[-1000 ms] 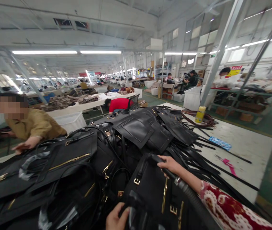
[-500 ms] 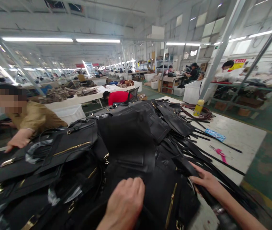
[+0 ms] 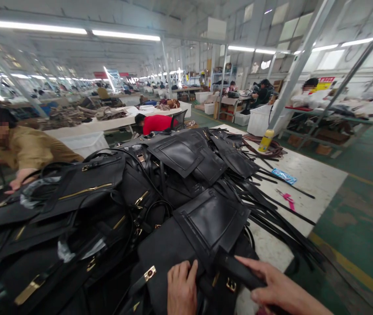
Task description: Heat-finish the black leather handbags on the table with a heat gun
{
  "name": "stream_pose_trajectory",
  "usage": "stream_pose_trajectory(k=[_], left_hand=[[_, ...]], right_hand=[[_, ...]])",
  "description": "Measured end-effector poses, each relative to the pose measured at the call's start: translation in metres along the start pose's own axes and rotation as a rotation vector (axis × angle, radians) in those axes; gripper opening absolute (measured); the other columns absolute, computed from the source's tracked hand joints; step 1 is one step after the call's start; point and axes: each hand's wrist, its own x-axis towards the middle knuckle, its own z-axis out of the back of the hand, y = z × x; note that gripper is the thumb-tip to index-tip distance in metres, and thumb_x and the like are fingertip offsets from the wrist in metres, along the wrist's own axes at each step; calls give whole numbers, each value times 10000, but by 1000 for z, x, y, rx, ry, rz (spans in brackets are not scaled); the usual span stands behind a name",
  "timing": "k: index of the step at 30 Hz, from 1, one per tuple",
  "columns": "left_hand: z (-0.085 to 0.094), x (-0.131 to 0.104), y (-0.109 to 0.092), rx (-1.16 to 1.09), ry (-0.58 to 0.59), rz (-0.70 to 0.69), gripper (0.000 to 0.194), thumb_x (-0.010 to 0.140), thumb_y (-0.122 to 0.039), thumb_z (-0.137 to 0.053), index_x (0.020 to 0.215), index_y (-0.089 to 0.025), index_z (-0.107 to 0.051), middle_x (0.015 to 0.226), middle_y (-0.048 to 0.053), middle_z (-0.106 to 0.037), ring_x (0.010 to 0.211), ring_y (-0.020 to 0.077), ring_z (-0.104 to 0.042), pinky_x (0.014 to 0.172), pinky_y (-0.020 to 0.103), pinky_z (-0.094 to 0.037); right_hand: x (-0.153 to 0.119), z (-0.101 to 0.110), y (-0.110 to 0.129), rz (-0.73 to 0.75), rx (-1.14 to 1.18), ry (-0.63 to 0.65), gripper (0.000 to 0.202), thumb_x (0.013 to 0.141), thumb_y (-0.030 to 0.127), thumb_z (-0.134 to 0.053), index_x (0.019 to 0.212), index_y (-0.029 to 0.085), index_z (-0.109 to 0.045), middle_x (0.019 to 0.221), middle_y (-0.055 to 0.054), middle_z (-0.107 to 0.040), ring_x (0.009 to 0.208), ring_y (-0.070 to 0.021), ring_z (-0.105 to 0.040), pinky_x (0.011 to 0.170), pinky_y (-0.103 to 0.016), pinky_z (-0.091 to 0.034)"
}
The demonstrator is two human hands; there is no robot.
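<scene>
My left hand presses down on a black leather bag at the bottom middle, fingers stretched out over its surface. The bag's flap lies spread out beyond my fingers, with a stitched rectangular panel and a gold buckle near its left edge. My right hand is wrapped around a black tube-shaped tool, whose exact kind I cannot make out. The tool's front end points left, close above the bag and near my left hand. A gold buckle shows just below the tool.
Black bags with gold zips are heaped at left and centre. On the white table lie black straps, pink-handled pliers, a blue packet and a yellow bottle. A co-worker leans in at far left.
A blurred black panel that stood up in the middle is gone from there, and a flap lies flat nearer me. My left hand's curled fingers have straightened. My right hand with the tool moved lower and left.
</scene>
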Motion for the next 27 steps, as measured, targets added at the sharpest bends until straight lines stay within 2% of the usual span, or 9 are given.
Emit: stream_pose_trajectory(k=[3, 5, 8, 11, 13, 15, 19, 23, 27], left_hand=[[0, 2, -6, 2, 85, 21, 377, 758, -53, -376, 1051, -218, -546, 800, 40, -527, 732, 159, -469, 683, 323, -381], [-1, 3, -9, 0, 110, 57, 359, 766, -48, -372, 1033, -202, -555, 768, 39, -524, 706, 156, -468, 676, 324, -381], [1, 7, -11, -7, 109, 100, 350, 768, -31, -360, 1001, -190, -568, 759, 40, -522, 696, 152, -468, 667, 321, -381], [5, 9, -11, -15, 79, 94, 343, 768, -33, -356, 978, -194, -575, 749, 36, -519, 682, 150, -466, 646, 313, -380], [6, 10, -11, -23, 63, 77, 341, 764, -38, -363, 979, -198, -573, 746, 33, -517, 682, 151, -465, 636, 308, -380], [7, 9, -11, -30, 58, 75, 341, 756, -37, -372, 987, -194, -568, 751, 34, -518, 692, 155, -466, 636, 309, -382], [6, 8, -11, -63, 82, 100, 358, 737, -21, -377, 996, -184, -562, 755, 34, -526, 712, 160, -471, 656, 319, -388], [5, 8, -8, -92, 112, 111, 371, 717, -19, -387, 1000, -184, -562, 756, 32, -540, 714, 161, -477, 662, 317, -395], [4, 8, 0, -90, 82, 113, 377, 699, -17, -383, 981, -183, -570, 754, 32, -552, 711, 160, -489, 661, 308, -406]], right_hand=[[19, -8, -11, -59, 91, 94, 706, 566, 227, -622, 1240, 276, -417, 916, -13, -635, 506, -137, -566, 447, -220, -461], [35, -9, -13, -69, 149, 125, 708, 579, 201, -607, 1253, 254, -396, 840, -15, -644, 394, -81, -502, 375, -176, -413], [62, -6, -6, -88, 185, 138, 737, 576, 191, -595, 1273, 200, -356, 665, -5, -632, 362, -83, -496, 335, -152, -375], [80, 3, 7, -56, 152, 42, 756, 590, 214, -580, 1296, 195, -310, 559, 31, -583, 359, -97, -497, 332, -164, -381], [78, 12, 13, -21, 128, -37, 759, 606, 230, -569, 1308, 206, -282, 548, 49, -560, 360, -91, -482, 344, -175, -395], [65, 23, 15, -29, 105, -38, 750, 612, 231, -567, 1307, 218, -287, 592, 42, -573, 375, -86, -477, 355, -176, -394], [28, 32, 5, -60, 85, 132, 678, 572, 164, -602, 1226, 225, -435, 845, -1, -617, 481, -75, -487, 388, -142, -355], [17, 8, -6, -61, 105, 251, 647, 542, 81, -602, 1167, 217, -506, 855, 17, -614, 545, -73, -474, 424, -119, -330], [22, -20, -5, -7, 125, 186, 676, 545, 47, -587, 1186, 235, -482, 863, 25, -615, 528, -58, -447, 426, -111, -313]])
